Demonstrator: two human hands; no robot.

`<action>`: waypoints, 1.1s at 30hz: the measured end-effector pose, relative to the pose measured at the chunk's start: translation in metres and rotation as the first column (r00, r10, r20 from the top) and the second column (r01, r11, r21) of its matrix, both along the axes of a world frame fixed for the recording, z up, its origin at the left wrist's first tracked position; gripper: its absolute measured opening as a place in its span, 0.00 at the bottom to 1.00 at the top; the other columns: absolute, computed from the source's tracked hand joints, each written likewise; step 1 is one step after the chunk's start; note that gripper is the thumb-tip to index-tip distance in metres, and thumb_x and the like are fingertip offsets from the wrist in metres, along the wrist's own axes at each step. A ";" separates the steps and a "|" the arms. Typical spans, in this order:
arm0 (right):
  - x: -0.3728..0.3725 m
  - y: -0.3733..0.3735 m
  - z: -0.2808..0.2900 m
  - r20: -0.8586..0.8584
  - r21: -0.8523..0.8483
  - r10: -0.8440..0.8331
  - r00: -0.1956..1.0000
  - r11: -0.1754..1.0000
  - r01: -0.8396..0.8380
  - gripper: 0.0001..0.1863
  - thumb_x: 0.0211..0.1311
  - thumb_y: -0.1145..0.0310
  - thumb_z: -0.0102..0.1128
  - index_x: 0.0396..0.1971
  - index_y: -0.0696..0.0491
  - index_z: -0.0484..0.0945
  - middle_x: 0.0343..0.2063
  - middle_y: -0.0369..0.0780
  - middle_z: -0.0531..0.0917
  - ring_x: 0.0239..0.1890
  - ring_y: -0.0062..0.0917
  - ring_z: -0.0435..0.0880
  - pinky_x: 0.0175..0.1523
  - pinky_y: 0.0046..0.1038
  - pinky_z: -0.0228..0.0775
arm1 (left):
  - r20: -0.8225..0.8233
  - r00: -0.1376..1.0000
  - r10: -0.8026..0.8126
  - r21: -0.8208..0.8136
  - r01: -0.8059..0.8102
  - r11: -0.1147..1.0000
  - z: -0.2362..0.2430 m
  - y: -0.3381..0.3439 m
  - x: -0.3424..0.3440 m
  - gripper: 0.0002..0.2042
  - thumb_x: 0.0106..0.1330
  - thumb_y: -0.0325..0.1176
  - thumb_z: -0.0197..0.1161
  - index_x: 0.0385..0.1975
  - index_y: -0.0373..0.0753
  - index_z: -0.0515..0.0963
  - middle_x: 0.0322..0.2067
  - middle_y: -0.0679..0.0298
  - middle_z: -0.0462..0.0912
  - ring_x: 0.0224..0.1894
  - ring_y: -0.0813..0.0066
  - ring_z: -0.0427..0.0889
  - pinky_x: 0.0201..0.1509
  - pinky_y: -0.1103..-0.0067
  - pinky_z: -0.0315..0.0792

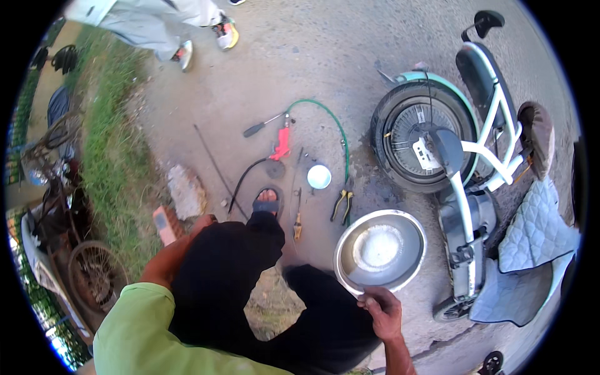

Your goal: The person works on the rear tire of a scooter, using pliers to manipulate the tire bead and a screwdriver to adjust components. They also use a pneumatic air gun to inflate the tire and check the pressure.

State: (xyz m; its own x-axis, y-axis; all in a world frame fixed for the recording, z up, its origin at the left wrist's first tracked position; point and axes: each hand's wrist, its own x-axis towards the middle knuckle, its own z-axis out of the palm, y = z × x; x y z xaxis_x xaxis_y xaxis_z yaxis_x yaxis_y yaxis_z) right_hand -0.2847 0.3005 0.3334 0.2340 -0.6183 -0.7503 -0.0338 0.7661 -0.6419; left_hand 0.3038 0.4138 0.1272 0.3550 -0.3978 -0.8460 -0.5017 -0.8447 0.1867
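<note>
My right hand (pixel 382 311) pinches the near rim of a round metal basin (pixel 409 253), thumb and fingers closed on its edge. The basin sits right of my knees, tilted or level I cannot tell. My left hand (pixel 202 224) is beside my left knee, close to a reddish brick (pixel 166 225); the knee hides most of its fingers. In front of my sandalled foot lie a screwdriver with a yellowish handle (pixel 298 229), yellow-and-black pliers (pixel 342 205), a small white-blue bowl (pixel 319 177) and a red inflator gun (pixel 281 142) joined to a green hose (pixel 337 122).
At right an electric scooter lies on its side, its wheel (pixel 390 150) facing me and a quilted grey cover (pixel 537 234) beside it. Left are a rock (pixel 186 192), grass (pixel 112 156) and a parked bicycle wheel (pixel 97 275). Another person's shoes (pixel 226 34) stand at the far left.
</note>
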 end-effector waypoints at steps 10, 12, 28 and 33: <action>0.112 -0.150 -0.192 -0.001 -0.698 0.431 0.902 0.646 -0.310 0.13 0.65 0.71 0.63 0.47 0.56 0.82 0.37 0.45 0.85 0.39 0.34 0.87 0.44 0.32 0.78 | 0.094 0.995 -0.021 -0.104 0.031 0.994 -0.070 -0.030 0.007 0.16 0.60 0.43 0.66 0.37 0.37 0.83 0.33 0.52 0.86 0.38 0.54 0.86 0.43 0.64 0.77; 0.112 -0.153 -0.204 -0.032 -0.665 0.452 0.891 0.656 -0.357 0.13 0.64 0.71 0.63 0.47 0.57 0.82 0.38 0.46 0.86 0.41 0.34 0.87 0.46 0.32 0.78 | 0.108 0.993 -0.037 -0.108 0.049 0.993 -0.071 -0.029 0.005 0.15 0.60 0.43 0.66 0.37 0.37 0.82 0.33 0.52 0.86 0.38 0.53 0.85 0.43 0.64 0.77; 0.152 -0.140 -0.236 -0.108 -0.625 0.505 0.856 0.635 -0.454 0.16 0.64 0.68 0.61 0.49 0.60 0.81 0.39 0.48 0.87 0.42 0.34 0.88 0.50 0.33 0.78 | 0.111 0.994 0.024 -0.083 -0.015 0.996 -0.066 0.040 0.001 0.14 0.61 0.41 0.65 0.35 0.35 0.81 0.31 0.50 0.84 0.36 0.50 0.84 0.42 0.63 0.76; 0.188 -0.150 -0.237 -0.109 -0.590 0.520 0.847 0.652 -0.476 0.17 0.66 0.69 0.60 0.51 0.60 0.81 0.41 0.47 0.87 0.43 0.29 0.87 0.50 0.31 0.78 | 0.108 0.994 0.016 -0.091 -0.006 0.996 -0.066 0.043 0.010 0.14 0.61 0.41 0.65 0.35 0.35 0.80 0.31 0.49 0.84 0.36 0.49 0.84 0.41 0.62 0.76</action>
State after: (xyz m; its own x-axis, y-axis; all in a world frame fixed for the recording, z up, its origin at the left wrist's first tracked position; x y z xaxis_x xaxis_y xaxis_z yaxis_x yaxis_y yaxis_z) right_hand -0.0963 0.1507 0.0966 0.6698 -0.6953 -0.2608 -0.2419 0.1277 -0.9619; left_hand 0.3142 0.4568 0.0616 0.4477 -0.4662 -0.7630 -0.5142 -0.8324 0.2069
